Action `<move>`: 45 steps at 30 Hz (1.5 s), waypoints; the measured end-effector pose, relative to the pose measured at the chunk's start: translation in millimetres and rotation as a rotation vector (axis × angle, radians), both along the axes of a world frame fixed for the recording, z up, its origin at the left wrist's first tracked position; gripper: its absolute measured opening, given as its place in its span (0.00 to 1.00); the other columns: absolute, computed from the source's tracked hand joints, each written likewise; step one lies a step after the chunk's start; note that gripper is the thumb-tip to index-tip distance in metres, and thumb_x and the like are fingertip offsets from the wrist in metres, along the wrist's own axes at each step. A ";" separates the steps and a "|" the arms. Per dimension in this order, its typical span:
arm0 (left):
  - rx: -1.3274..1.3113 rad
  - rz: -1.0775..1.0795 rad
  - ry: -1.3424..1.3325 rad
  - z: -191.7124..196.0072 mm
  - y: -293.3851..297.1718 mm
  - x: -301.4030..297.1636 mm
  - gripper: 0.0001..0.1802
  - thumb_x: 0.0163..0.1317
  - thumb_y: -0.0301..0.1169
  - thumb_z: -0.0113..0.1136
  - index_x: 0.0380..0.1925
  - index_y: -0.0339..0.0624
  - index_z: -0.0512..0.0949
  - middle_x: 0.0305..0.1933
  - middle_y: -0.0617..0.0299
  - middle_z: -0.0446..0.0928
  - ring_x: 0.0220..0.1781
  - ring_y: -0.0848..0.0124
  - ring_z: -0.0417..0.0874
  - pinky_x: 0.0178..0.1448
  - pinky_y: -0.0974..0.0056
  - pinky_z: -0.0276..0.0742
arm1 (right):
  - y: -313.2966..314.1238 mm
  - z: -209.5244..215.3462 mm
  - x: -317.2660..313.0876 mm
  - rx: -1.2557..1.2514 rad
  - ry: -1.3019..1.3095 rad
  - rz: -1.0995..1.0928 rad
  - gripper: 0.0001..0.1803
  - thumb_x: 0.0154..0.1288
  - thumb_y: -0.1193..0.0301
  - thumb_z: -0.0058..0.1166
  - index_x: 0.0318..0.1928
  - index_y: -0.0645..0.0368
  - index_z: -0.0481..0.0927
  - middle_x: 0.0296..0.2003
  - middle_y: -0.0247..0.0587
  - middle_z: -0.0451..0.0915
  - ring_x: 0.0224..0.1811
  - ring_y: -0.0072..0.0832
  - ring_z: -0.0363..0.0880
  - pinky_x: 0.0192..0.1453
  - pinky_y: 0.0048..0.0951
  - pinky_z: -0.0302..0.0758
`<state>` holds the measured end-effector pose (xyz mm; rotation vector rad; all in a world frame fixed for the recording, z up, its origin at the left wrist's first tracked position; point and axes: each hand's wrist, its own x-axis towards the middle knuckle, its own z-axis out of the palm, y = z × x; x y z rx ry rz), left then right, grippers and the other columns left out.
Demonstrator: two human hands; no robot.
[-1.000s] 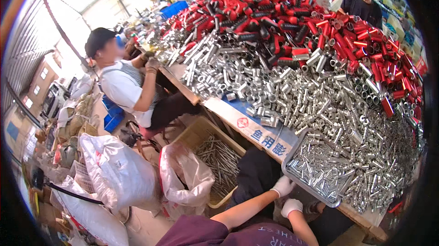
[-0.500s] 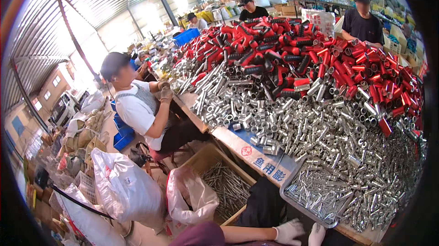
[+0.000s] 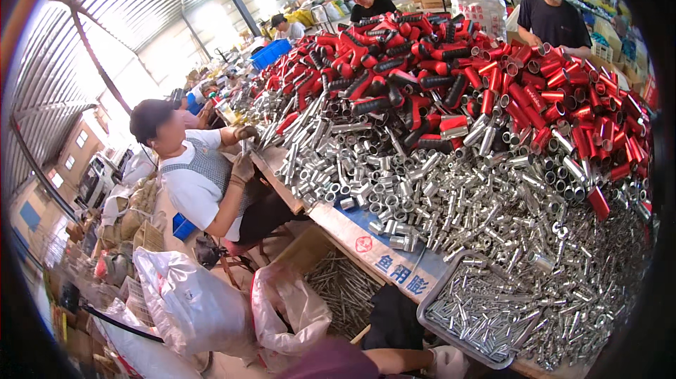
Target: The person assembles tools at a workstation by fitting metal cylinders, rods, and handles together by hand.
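My left hand (image 3: 448, 363), in a white glove, is at the bottom edge of the picture, just below the near rim of a metal tray (image 3: 427, 319). Its fingers are cut off or hidden, so what they do cannot be made out. My right hand is out of the picture. Small silver pins and bolts (image 3: 479, 312) fill the tray. Past it, a broad heap of silver sleeves and metal fittings (image 3: 451, 196) covers the table. Red and black handles (image 3: 394, 69) are piled behind, with red metal tubes (image 3: 542, 97) to the right.
A wooden box of long metal rods (image 3: 341, 287) stands left of the table edge (image 3: 359, 238), beside white sacks (image 3: 190, 294). A gloved co-worker (image 3: 201, 175) sits at the left side. Other people (image 3: 556, 20) work across the table. A blue crate (image 3: 270, 54) stands behind the heap.
My view has shifted. My right hand has gone out of the picture, and my left hand shows less. The seated co-worker's hands have come down a little, with a metal piece between them.
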<state>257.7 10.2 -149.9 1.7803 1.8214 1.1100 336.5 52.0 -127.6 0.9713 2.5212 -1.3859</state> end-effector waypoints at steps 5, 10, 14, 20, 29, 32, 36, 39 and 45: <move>-0.017 0.074 -0.076 0.8 -6.1 -6.9 0.20 0.52 0.46 0.64 0.35 0.42 0.86 0.31 0.49 0.84 0.35 0.50 0.85 0.43 0.54 0.82 | 5.9 21.8 -12.8 -0.114 0.054 -0.029 0.28 0.62 0.47 0.62 0.52 0.56 0.85 0.45 0.57 0.85 0.50 0.45 0.84 0.58 0.48 0.75; -0.052 0.176 -0.157 26.9 4.3 -5.6 0.20 0.53 0.47 0.63 0.35 0.42 0.86 0.32 0.49 0.84 0.36 0.50 0.85 0.44 0.54 0.82 | 19.7 24.0 -3.2 -0.026 0.085 -0.001 0.26 0.65 0.49 0.59 0.51 0.56 0.85 0.44 0.56 0.85 0.49 0.48 0.84 0.56 0.47 0.76; -0.138 0.274 -0.221 21.2 8.0 1.9 0.21 0.53 0.48 0.63 0.35 0.41 0.86 0.32 0.49 0.84 0.37 0.50 0.86 0.45 0.53 0.81 | 2.6 10.5 2.5 -0.014 0.106 0.031 0.24 0.67 0.50 0.56 0.50 0.56 0.85 0.43 0.55 0.85 0.48 0.51 0.83 0.55 0.46 0.77; -0.184 0.397 -0.279 51.4 -2.4 -2.7 0.22 0.53 0.48 0.63 0.35 0.41 0.86 0.33 0.48 0.84 0.38 0.50 0.86 0.46 0.53 0.81 | -2.4 -8.8 -7.4 0.080 0.166 0.013 0.23 0.68 0.50 0.54 0.48 0.55 0.86 0.41 0.54 0.85 0.45 0.54 0.83 0.51 0.48 0.77; -0.161 0.562 -0.381 132.9 -24.5 7.8 0.23 0.54 0.50 0.63 0.35 0.40 0.86 0.33 0.48 0.84 0.39 0.50 0.86 0.48 0.52 0.80 | -12.6 7.6 -7.2 0.255 0.210 -0.111 0.23 0.63 0.57 0.55 0.52 0.59 0.81 0.44 0.59 0.84 0.46 0.60 0.81 0.54 0.54 0.76; -0.177 0.619 -0.418 142.5 -29.7 18.7 0.24 0.54 0.50 0.63 0.36 0.40 0.86 0.34 0.47 0.84 0.40 0.50 0.86 0.48 0.52 0.80 | -21.3 18.7 -2.9 0.268 0.172 -0.176 0.25 0.62 0.56 0.56 0.52 0.60 0.81 0.43 0.60 0.84 0.46 0.59 0.81 0.55 0.54 0.75; -0.231 0.738 -0.435 73.8 -17.6 35.9 0.24 0.54 0.51 0.62 0.36 0.39 0.86 0.34 0.47 0.84 0.41 0.50 0.86 0.49 0.52 0.79 | -6.5 12.2 10.8 0.133 0.072 -0.080 0.36 0.65 0.42 0.51 0.66 0.50 0.74 0.57 0.58 0.80 0.58 0.57 0.77 0.63 0.50 0.73; -0.310 0.810 -0.477 37.4 -3.1 36.5 0.25 0.55 0.51 0.62 0.36 0.39 0.86 0.34 0.47 0.84 0.41 0.50 0.86 0.49 0.52 0.79 | -6.8 0.9 -0.6 0.229 0.069 -0.214 0.28 0.62 0.49 0.53 0.54 0.56 0.79 0.47 0.60 0.81 0.52 0.58 0.79 0.57 0.53 0.73; -0.453 0.927 -0.625 107.9 -0.4 2.1 0.25 0.55 0.52 0.62 0.36 0.39 0.86 0.35 0.47 0.84 0.42 0.50 0.86 0.51 0.51 0.79 | 11.5 -23.9 -15.6 0.093 0.074 0.025 0.16 0.58 0.61 0.57 0.39 0.60 0.85 0.35 0.59 0.84 0.39 0.60 0.82 0.47 0.55 0.78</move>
